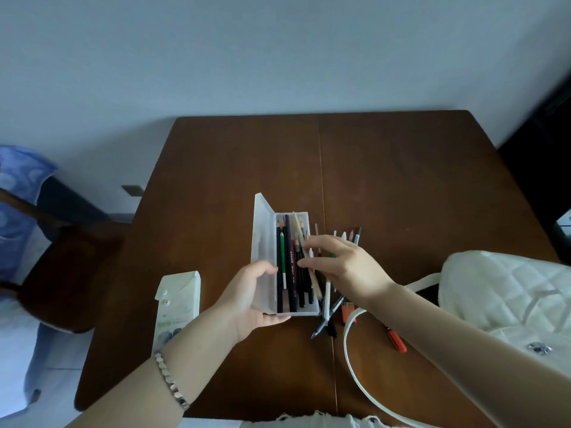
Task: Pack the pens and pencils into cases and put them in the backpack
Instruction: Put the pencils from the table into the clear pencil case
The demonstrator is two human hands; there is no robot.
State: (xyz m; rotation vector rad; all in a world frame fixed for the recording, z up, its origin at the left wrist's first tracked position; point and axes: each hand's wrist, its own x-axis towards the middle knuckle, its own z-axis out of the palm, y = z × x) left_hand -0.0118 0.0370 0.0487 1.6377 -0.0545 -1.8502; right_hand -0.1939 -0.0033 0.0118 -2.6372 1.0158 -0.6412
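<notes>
The left hand (247, 299) grips the near corner of a clear plastic hinged case (262, 236), open on the brown wooden surface (401, 180). Dark pencils (289, 267) fill its tray. The right hand (346, 267) hovers above them, fingers spread at a pale wooden pencil (298, 227); whether it grips is unclear. A white quilted backpack (509, 295) lies right of that hand.

On brown table (231, 180), clear case (304, 312) lies open, lid (262, 236) upright on its left side, dark pencils packed lengthwise inside. Near-left corner gripped by left hand (250, 301). Above it right hand (346, 267), fingers spread, thumb tip at a tan pencil (298, 230) lying slantwise across the rest. Just right of case: loose pens (327, 316). Far right: white quilted backpack (509, 291).
</notes>
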